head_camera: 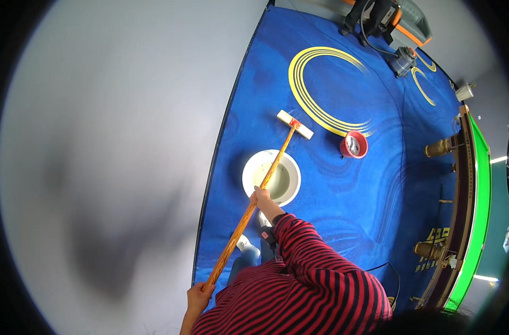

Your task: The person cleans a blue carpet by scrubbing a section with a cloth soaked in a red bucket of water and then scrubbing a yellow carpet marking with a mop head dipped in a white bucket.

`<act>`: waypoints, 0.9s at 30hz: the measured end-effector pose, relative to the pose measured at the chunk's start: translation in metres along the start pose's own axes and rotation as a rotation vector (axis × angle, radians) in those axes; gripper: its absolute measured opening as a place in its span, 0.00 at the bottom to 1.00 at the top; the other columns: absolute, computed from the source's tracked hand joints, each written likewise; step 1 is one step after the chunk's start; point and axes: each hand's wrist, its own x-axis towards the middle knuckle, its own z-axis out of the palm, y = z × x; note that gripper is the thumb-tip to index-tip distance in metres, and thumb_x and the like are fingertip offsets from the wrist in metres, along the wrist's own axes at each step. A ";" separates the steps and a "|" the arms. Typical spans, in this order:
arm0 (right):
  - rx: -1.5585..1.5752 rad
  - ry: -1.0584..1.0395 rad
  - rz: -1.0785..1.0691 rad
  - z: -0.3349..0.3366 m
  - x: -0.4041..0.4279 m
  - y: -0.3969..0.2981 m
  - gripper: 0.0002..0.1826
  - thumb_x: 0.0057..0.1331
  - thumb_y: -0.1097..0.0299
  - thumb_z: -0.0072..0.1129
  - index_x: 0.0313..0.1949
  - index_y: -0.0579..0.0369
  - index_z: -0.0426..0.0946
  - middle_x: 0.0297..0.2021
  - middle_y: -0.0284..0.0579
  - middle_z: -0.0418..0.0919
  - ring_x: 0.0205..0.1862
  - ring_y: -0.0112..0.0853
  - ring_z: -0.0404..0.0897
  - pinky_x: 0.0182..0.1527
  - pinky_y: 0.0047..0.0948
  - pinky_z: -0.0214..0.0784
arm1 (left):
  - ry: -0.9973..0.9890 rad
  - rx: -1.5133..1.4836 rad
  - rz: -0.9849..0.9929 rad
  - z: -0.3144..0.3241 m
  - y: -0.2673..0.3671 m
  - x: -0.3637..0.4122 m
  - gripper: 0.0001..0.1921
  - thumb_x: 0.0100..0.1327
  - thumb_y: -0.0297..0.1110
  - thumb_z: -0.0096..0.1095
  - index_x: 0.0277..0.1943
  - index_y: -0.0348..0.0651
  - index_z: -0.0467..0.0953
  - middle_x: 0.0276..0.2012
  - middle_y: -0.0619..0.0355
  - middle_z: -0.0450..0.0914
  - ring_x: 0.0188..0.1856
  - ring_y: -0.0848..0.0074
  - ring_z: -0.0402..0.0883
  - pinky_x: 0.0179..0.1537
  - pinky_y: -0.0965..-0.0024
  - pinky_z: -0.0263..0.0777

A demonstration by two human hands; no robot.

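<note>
A long wooden handle with an orange-brown grain belongs to a floor mop or brush; its pale crosswise head (307,132) has a red bracket. My right hand (260,197) grips the handle (240,230) partway along, over the near rim of a white basin (295,190). My left hand (200,296) is closed around the handle's near end, by the grey wall. Cloudy greenish water (279,182) lies in the basin. Beyond it is the mop head, over the blue patterned carpet (321,201); whether it touches the carpet I cannot tell.
A red bucket (346,147) with something greyish inside stands right of the mop head. Along the right runs a green billiard table (474,234) on thick legs. Far off, a person's legs (378,19) are beside a vacuum cleaner (402,63) and a grey-orange seat (416,21). A wall (133,125) borders the left.
</note>
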 end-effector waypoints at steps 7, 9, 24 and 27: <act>0.212 -0.236 0.095 -0.022 -0.013 0.026 0.10 0.59 0.63 0.49 0.27 0.55 0.62 0.15 0.41 0.63 0.14 0.31 0.66 0.17 0.33 0.67 | -0.099 -0.122 -0.075 0.020 0.007 0.004 0.13 0.54 0.38 0.57 0.29 0.35 0.73 0.14 0.61 0.69 0.14 0.83 0.65 0.15 0.77 0.56; 0.289 -0.244 0.097 -0.027 -0.031 0.039 0.12 0.59 0.61 0.49 0.27 0.55 0.62 0.15 0.40 0.62 0.14 0.31 0.65 0.17 0.33 0.67 | -0.173 -0.175 -0.062 0.020 0.000 -0.002 0.13 0.55 0.39 0.55 0.30 0.35 0.72 0.15 0.63 0.68 0.16 0.83 0.64 0.16 0.77 0.56; 0.325 -0.260 0.081 -0.035 -0.131 0.098 0.20 0.60 0.49 0.44 0.29 0.54 0.58 0.17 0.37 0.59 0.15 0.26 0.60 0.17 0.27 0.58 | -0.288 -0.367 0.002 0.028 -0.017 0.001 0.14 0.55 0.40 0.55 0.28 0.36 0.69 0.15 0.62 0.69 0.17 0.83 0.64 0.18 0.78 0.57; 0.276 -0.190 0.073 -0.033 -0.124 0.089 0.19 0.61 0.51 0.43 0.28 0.54 0.58 0.15 0.35 0.55 0.13 0.24 0.57 0.15 0.25 0.55 | -0.268 -0.399 -0.010 0.039 -0.013 0.009 0.13 0.54 0.38 0.58 0.29 0.35 0.69 0.16 0.62 0.70 0.17 0.84 0.65 0.18 0.79 0.58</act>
